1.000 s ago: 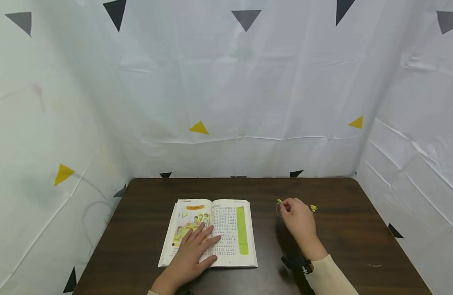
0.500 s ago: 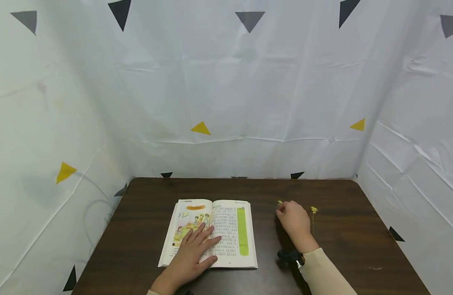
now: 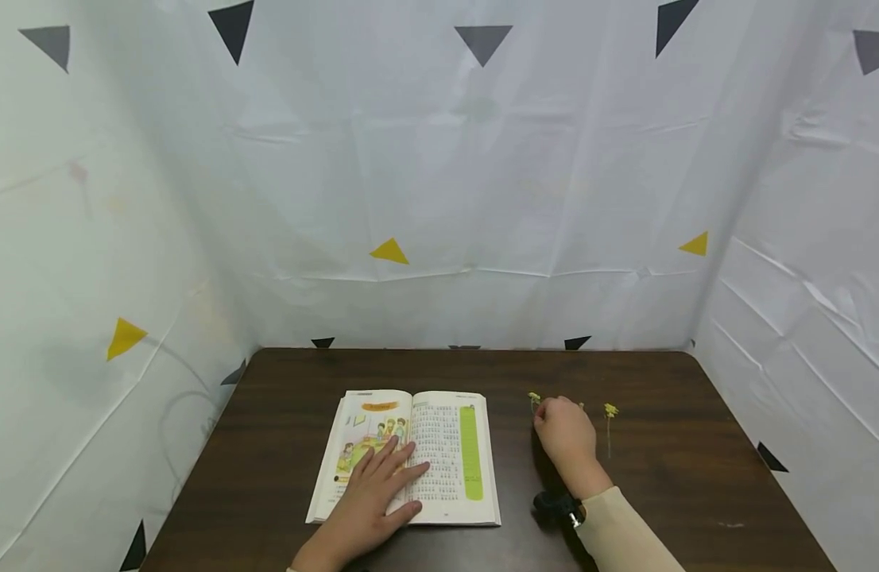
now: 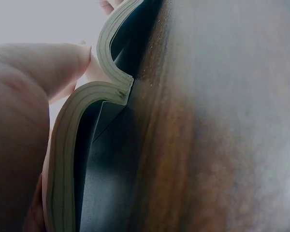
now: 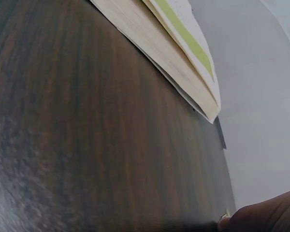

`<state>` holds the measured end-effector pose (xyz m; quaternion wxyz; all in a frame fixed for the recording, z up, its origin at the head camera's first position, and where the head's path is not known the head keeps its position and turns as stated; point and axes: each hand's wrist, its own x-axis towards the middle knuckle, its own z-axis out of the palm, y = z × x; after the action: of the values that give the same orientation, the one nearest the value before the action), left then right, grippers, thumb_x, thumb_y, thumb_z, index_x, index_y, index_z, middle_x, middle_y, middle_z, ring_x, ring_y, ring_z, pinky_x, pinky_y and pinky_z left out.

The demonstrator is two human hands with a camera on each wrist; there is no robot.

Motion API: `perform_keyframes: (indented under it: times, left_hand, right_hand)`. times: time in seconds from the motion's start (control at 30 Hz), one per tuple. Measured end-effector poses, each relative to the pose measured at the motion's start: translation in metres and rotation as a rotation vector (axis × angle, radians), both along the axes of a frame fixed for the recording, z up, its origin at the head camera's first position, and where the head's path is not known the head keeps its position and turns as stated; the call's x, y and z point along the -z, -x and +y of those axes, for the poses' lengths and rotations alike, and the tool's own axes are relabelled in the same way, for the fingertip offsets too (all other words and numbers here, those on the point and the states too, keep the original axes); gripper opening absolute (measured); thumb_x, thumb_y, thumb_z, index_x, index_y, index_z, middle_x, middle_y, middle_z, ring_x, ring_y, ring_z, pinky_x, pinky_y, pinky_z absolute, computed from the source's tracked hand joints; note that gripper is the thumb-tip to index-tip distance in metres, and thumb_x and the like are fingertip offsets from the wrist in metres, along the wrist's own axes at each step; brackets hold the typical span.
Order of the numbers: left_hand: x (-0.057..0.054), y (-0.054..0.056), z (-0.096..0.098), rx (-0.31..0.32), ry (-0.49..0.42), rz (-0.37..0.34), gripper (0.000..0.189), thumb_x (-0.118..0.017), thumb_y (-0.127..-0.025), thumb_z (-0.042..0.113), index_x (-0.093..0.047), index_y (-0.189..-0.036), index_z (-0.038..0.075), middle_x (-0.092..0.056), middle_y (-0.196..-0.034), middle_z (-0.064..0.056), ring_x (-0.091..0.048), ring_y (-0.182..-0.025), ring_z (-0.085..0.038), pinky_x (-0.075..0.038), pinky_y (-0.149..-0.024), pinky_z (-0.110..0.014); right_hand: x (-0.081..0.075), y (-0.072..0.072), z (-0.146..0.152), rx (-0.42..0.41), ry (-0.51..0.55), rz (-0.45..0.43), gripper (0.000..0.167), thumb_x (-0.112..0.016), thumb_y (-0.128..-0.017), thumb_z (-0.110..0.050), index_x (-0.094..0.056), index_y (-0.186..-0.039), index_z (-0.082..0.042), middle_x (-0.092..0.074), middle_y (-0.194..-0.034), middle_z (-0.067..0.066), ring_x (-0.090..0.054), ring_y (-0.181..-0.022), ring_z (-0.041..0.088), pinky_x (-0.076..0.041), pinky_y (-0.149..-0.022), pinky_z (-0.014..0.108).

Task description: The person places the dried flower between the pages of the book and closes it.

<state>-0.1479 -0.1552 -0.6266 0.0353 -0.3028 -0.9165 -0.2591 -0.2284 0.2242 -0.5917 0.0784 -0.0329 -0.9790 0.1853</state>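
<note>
The left hand [image 3: 370, 500] rests with fingers spread across an open book [image 3: 448, 477], palm over the lower left page and fingertips reaching past the gutter onto the right page. In the left wrist view the thumb [image 4: 63, 63] lies near the gutter, where the 2 page blocks curve down to the spine. The left page carries a colored picture [image 3: 375, 437] of figures under an orange title band [image 3: 379, 407]; the right page has rows of small print, too small to read, beside a green strip [image 3: 471, 457]. To the right of the book and apart from it, the right hand [image 3: 568, 433] is low at the dark wooden table [image 3: 282, 429], fingers curled in, pinching a small yellow flower [image 3: 534, 397] whose head shows just beyond the fingertips; the hand hides most of the stem. A yellow speck [image 3: 581, 406] peeks out behind the knuckles, too small to identify. Just to the right of that hand, another flower [image 3: 611, 411] lies on the table, its thin stem pointing toward the near edge. A black device [image 3: 554, 505] sits at the right wrist, next to a cream sleeve [image 3: 625, 532]. Behind the table hangs a white sheet [image 3: 482, 191] with 3 yellow triangles [image 3: 390, 252] and several dark ones.
</note>
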Motion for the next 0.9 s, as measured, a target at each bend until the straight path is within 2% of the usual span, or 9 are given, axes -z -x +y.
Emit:
perform_keyframes:
  times: [0.27,0.43,0.63,0.73,0.9]
  left_hand:
    - [-0.004,-0.003,0.002,-0.018,-0.005,-0.021,0.056,-0.068,-0.105,0.049,-0.058,-0.158,0.035,-0.044,-0.175,-0.004,-0.027,-0.168,-0.036,-0.02,-0.13,-0.072]
    - [-0.005,-0.003,0.003,-0.013,-0.014,-0.021,0.056,-0.069,-0.105,0.047,-0.059,-0.158,0.033,-0.044,-0.174,-0.005,-0.028,-0.168,-0.037,-0.019,-0.129,-0.073]
    - [-0.001,-0.002,0.001,-0.017,-0.023,0.013,0.056,-0.07,-0.104,0.047,-0.059,-0.158,0.035,-0.044,-0.174,-0.004,-0.029,-0.167,-0.038,-0.02,-0.128,-0.072]
    - [0.001,-0.001,0.0,-0.014,-0.032,0.021,0.056,-0.07,-0.104,0.047,-0.059,-0.158,0.036,-0.044,-0.174,-0.004,-0.03,-0.167,-0.038,-0.019,-0.127,-0.07]
    - [0.001,-0.001,0.0,-0.002,-0.032,-0.007,0.056,-0.069,-0.104,0.049,-0.058,-0.158,0.036,-0.043,-0.175,-0.003,-0.027,-0.168,-0.037,-0.018,-0.129,-0.071]
  right_hand:
    - [0.001,-0.003,-0.009,0.029,-0.024,0.0,0.033,-0.069,-0.096,-0.008,-0.062,-0.065,-0.016,-0.062,-0.08,0.005,-0.055,-0.064,0.019,-0.047,-0.056,0.038]
    - [0.002,-0.003,-0.011,0.043,-0.031,-0.015,0.037,-0.07,-0.095,-0.01,-0.058,-0.06,-0.017,-0.061,-0.078,0.006,-0.056,-0.063,0.019,-0.048,-0.056,0.04]
    - [0.003,-0.003,-0.015,0.041,-0.035,0.01,0.045,-0.069,-0.094,-0.011,-0.05,-0.053,-0.018,-0.06,-0.074,0.007,-0.051,-0.058,0.02,-0.042,-0.051,0.038]
    - [0.005,-0.006,-0.018,0.04,-0.014,0.041,0.044,-0.068,-0.092,-0.009,-0.049,-0.053,-0.017,-0.059,-0.072,0.009,-0.05,-0.057,0.021,-0.039,-0.05,0.038]
    - [0.013,-0.011,-0.022,0.046,0.039,0.057,0.028,-0.066,-0.094,-0.011,-0.057,-0.067,-0.014,-0.058,-0.085,0.011,-0.052,-0.06,0.022,-0.041,-0.053,0.037]
